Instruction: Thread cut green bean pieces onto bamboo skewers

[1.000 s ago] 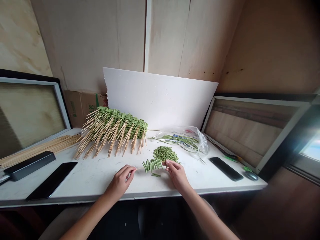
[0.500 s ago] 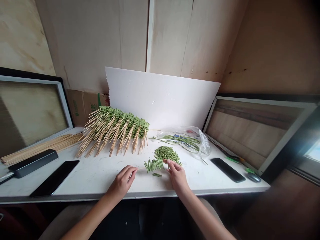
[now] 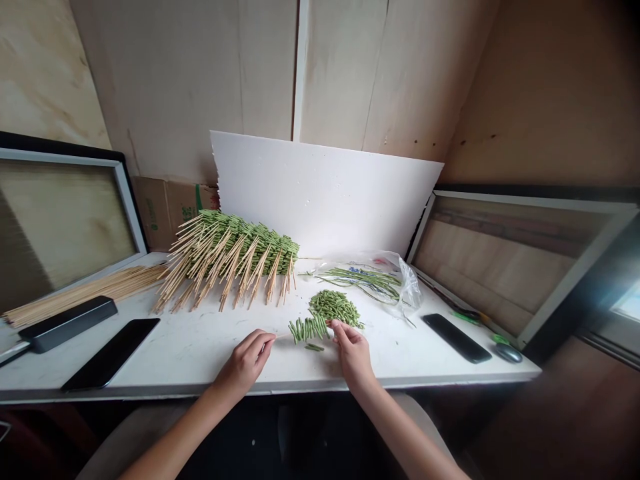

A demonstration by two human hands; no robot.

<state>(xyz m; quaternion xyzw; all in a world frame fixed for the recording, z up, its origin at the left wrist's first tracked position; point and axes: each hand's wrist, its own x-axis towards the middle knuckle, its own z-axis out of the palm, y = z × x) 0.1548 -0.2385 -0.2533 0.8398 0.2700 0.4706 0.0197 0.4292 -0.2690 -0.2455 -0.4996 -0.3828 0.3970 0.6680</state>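
Observation:
My left hand (image 3: pixel 246 360) is closed around the bare end of a thin wooden skewer (image 3: pixel 283 335). Cut green bean pieces (image 3: pixel 309 329) sit side by side across the skewer, which is held level just above the table. At its other end, my right hand (image 3: pixel 354 353) pinches a green bean piece, mostly hidden by the fingers. Below the skewer a couple of loose bean pieces (image 3: pixel 315 347) lie on the white tabletop (image 3: pixel 200 360). Just behind is a heap of cut green beans (image 3: pixel 334 307).
Filled bean skewers (image 3: pixel 240 243) are stacked at the back left, near loose bare skewers (image 3: pixel 95 291). A clear plastic bag (image 3: pixel 409 283) with long beans (image 3: pixel 365 279) lies back right. Phones (image 3: pixel 111 353), a black box (image 3: pixel 70 323) and a mouse (image 3: pixel 509 353) flank the work area.
My right hand's fingertips have shifted slightly at the skewer's tip. My left hand keeps its grip, and the bean pieces on the skewer look much the same.

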